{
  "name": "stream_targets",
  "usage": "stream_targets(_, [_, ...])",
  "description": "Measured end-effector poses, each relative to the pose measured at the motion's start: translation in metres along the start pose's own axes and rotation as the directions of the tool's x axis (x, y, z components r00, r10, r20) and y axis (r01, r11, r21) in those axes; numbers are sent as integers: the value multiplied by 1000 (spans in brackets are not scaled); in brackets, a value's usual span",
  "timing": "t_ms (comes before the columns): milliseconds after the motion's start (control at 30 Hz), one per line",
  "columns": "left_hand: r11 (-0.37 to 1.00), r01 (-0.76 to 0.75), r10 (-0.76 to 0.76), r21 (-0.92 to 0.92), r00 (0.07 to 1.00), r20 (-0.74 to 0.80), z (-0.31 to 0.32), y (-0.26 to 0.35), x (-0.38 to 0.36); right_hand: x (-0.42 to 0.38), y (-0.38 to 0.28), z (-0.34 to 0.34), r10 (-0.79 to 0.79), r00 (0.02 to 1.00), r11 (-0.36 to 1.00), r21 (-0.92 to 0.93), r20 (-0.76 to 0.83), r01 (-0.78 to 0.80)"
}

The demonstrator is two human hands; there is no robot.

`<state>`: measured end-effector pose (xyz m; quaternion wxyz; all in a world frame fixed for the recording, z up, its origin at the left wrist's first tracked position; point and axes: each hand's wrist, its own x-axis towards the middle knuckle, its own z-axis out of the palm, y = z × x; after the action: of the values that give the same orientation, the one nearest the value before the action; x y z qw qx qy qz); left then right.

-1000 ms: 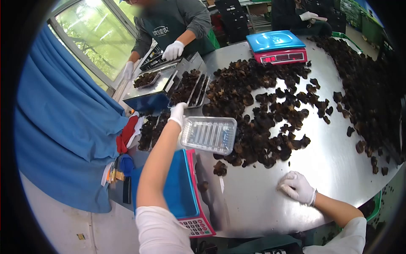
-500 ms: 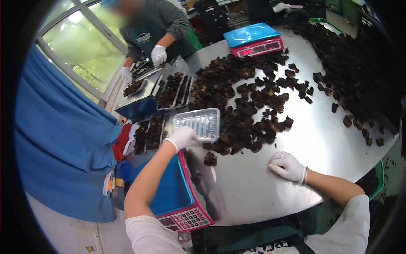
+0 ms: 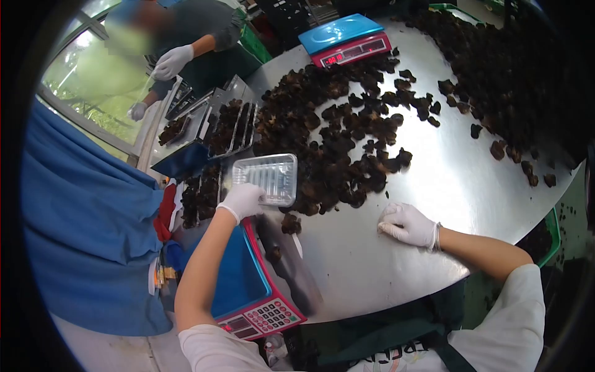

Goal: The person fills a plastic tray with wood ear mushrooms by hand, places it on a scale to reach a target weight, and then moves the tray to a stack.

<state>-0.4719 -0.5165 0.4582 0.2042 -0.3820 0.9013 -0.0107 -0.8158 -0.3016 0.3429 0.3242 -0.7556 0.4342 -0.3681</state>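
My left hand [image 3: 243, 201], in a white glove, grips the near edge of an empty clear plastic tray [image 3: 273, 177]. The tray is beside a spread of dark, curled mushroom-like pieces [image 3: 365, 177] on the metal table [image 3: 365, 266]. Curled on the bare metal to the right rests my right hand [image 3: 408, 224], gloved too, its fingers closed; what they hold, if anything, is hidden. Below my left hand stands a scale with a blue pan [image 3: 238, 279] and a pink frame. One small dark clump [image 3: 290, 224] lies just right of that hand.
Filled clear trays [image 3: 226, 130] stand at the back left, near a co-worker's gloved hand [image 3: 173, 62]. A second blue-and-pink scale [image 3: 344, 37] is at the back. A large dark heap [image 3: 496, 80] covers the right side. Blue cloth [image 3: 87, 229] hangs at the left.
The view has shifted, so the table scene appears further left and slightly higher. The co-worker's hands have moved away from the filled trays. My left hand still grips the tray.
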Motion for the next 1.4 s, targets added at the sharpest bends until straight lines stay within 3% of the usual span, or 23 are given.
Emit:
stream_targets(100, [978,-35,24,206,998,53,20,-1,16,-1,0,2,-27,999,1000,3,-44,27])
stream_targets(200, [988,-94,92,120,996,22,25,-12,21,-1,5,2,-39,999,999,-33,-26,38])
stream_targets(267, [991,-111,102,72,987,121,18,-16,22,0,3,1,-75,996,996,-50,-57,72])
stream_targets(333, [973,-199,185,117,975,124,11,-14,19,0,1,1,-89,993,994,-65,-76,84])
stream_targets(433, [979,-166,142,121,972,190,7,-10,23,-2,-3,2,-67,994,996,-67,-84,61])
stream_targets(533, [985,-152,140,79,981,136,6,-12,23,-2,-7,1,-33,994,998,-63,-102,27])
stream_targets(633, [978,-204,204,50,979,14,7,-21,19,-2,-6,0,-51,996,997,-70,-77,45])
stream_targets(767, [981,-76,34,-180,973,-228,-21,-24,4,-2,-3,2,-33,995,999,-39,-89,29])
stream_targets(900, [955,-113,-58,-274,835,-547,-43,-39,2,-1,2,3,-6,997,1000,24,-82,8])
stream_targets(1000, [914,-182,-118,-364,737,-665,-67,-22,-2,-1,8,6,-21,994,999,40,-108,26])
stream_targets(1067, [847,-296,-159,-442,651,-742,-68,2,3,-2,4,7,0,987,998,54,-161,8])
stream_targets(1133, [824,-348,-149,-446,627,-764,-79,63,-3,-5,4,4,89,988,995,-37,-129,-94])
stream_targets(1167, [852,-401,-60,-336,563,-824,-77,94,-6,-8,12,7,238,945,971,81,-226,-225])
stream_targets(1200, [923,-363,107,-130,566,-817,-79,125,-13,-11,16,11,394,849,903,322,-352,-285])
stream_targets(1233, [902,-432,250,-1,524,-814,-63,145,0,-8,-4,4,490,694,857,436,-527,-274])
stream_targets(1267, [885,-464,313,29,547,-776,-53,171,1,-12,18,0,422,653,889,428,-629,-163])
stream_targets(1300, [922,-354,367,155,678,-636,-43,198,-3,-11,6,-10,387,616,893,445,-686,-66])
stream_targets(1333, [908,-399,385,124,682,-622,-23,218,1,-11,9,-15,398,573,888,458,-717,-43])
stream_targets(1367, [890,-446,403,91,681,-612,-4,233,11,-5,-19,-29,576,513,755,655,-636,-36])
stream_targets(1400, [888,-458,390,44,700,-598,3,243,22,-3,-8,-38,471,535,852,519,-701,-69])
